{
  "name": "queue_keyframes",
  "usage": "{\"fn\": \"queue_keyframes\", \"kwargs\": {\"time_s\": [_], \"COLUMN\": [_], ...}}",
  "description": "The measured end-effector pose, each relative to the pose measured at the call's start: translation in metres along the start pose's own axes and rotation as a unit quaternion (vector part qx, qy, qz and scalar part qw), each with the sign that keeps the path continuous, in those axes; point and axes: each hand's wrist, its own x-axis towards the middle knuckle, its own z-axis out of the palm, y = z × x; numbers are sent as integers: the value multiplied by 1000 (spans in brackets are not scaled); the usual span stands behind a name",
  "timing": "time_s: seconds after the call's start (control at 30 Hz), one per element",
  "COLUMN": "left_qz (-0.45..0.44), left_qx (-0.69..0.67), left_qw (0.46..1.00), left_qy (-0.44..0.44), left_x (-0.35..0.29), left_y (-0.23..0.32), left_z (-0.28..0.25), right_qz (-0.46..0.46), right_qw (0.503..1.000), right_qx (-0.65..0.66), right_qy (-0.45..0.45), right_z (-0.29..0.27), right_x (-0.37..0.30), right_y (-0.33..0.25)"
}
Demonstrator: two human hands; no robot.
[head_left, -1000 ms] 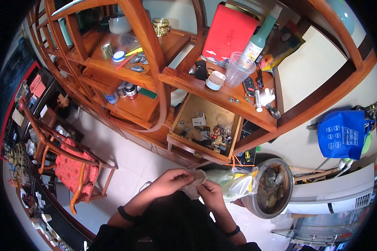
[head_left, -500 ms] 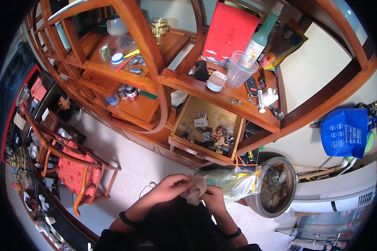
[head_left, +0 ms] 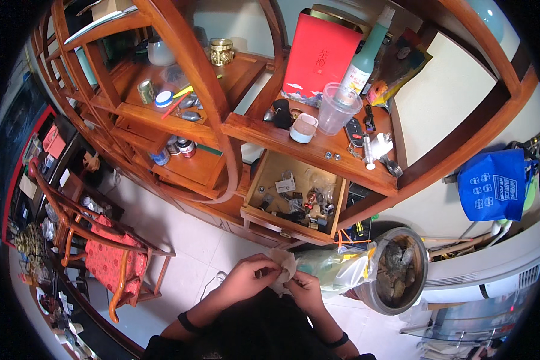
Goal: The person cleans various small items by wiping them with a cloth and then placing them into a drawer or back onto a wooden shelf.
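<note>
Head view. Both hands meet close to the body at 6 o'clock of the frame, over the tiled floor [head_left: 180, 240]. The left hand [head_left: 246, 277] and the right hand [head_left: 305, 287] each pinch one side of a small pale wad [head_left: 284, 268], paper or cloth, I cannot tell which; both grips are closed on it, fingers curled, so that it is stretched or worked between them. At 3 o'clock of the hands, touching the right hand or just behind it, lies a clear plastic bag [head_left: 336, 267], its far end resting against a round pot [head_left: 396, 270] of grey lumps. At 12 o'clock of the hands an open drawer [head_left: 294, 195] shows small clutter, pulled out within arm's reach. Above it the shelf [head_left: 318, 153] carries a plastic cup [head_left: 337, 108], a red box [head_left: 319, 57] and a bottle [head_left: 366, 57], standing upright well apart from the hands. A red-cushioned chair [head_left: 111, 261] stands at 9 o'clock.
</note>
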Motion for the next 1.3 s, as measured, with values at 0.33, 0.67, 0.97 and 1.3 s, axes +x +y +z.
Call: {"fn": "queue_keyframes", "kwargs": {"time_s": [0.33,0.67,0.97,1.3], "left_qz": [26,177,152,192], "left_qx": [48,154,212,236], "left_qw": [999,972,964,949], "left_qy": [-3,-6,-55,-81], "left_x": [-3,0,-4,8], "left_y": [1,7,12,12], "left_z": [12,3,3,10], "right_qz": [45,56,-16,-9], "right_qw": [984,967,993,994], "right_qx": [174,249,113,111], "right_qy": [-5,-15,-39,-7], "right_z": [0,-3,-22,-19], "right_x": [-2,-1,-5,-5], "right_y": [-9,-11,2,-2]}}
